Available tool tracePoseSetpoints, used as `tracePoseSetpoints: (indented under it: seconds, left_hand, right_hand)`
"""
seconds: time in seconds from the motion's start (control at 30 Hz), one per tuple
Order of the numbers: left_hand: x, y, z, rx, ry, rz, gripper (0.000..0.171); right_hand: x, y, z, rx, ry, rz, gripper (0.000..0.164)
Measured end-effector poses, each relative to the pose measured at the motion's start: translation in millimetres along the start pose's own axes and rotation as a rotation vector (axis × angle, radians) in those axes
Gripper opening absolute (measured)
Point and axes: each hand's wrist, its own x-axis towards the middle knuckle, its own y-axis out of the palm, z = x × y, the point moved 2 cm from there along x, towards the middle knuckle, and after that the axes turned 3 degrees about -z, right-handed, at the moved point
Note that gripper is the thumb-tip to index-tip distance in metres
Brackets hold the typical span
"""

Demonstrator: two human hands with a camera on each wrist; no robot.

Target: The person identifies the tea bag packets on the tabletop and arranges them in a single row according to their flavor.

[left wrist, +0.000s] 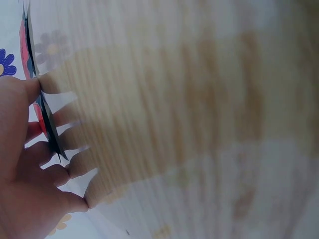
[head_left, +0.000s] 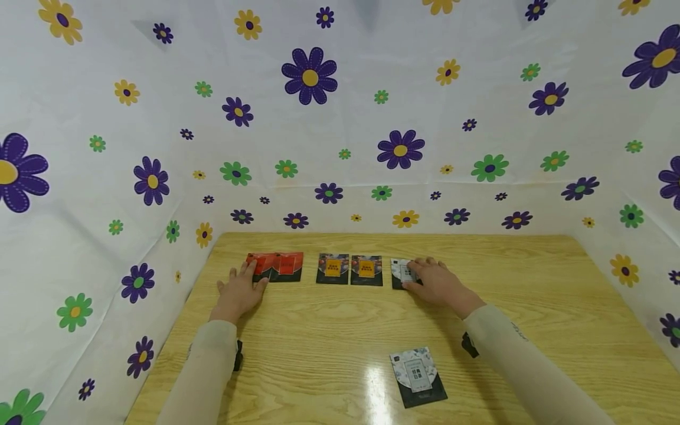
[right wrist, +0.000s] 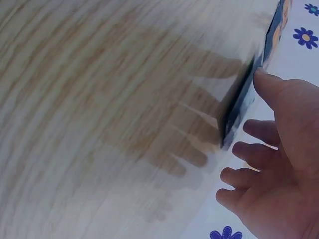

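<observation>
My left hand [head_left: 240, 294] rests at the left end of the row, its fingers spread over the left red-and-black packet [head_left: 260, 275]. Its thumb touches that packet near the lower right corner. Beside it lies a second red-and-black packet [head_left: 287, 267], their edges meeting or slightly overlapping. On the right, my right hand [head_left: 437, 282] lies over part of a white-and-black packet [head_left: 397, 274]. In the right wrist view, that hand's thumb [right wrist: 267, 84] touches a packet's edge [right wrist: 241, 102] while the other fingers extend loosely.
Two dark packets with orange labels, a left one [head_left: 332, 268] and a right one [head_left: 366, 270], lie mid-row. Nearer the front, another white-and-black packet [head_left: 418, 376] lies slightly turned on the wooden table [head_left: 308, 342]. Flower-printed white cloth [head_left: 350, 118] stands behind and at both sides.
</observation>
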Motion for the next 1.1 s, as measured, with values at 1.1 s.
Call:
tracePoseSetpoints:
  seconds: [1.1]
  left_hand:
    - [3.6, 2.3, 0.2, 0.023, -0.002, 0.010, 0.076]
  right_hand:
    - [-125.0, 6.1, 39.2, 0.135, -0.194, -0.076, 0.058]
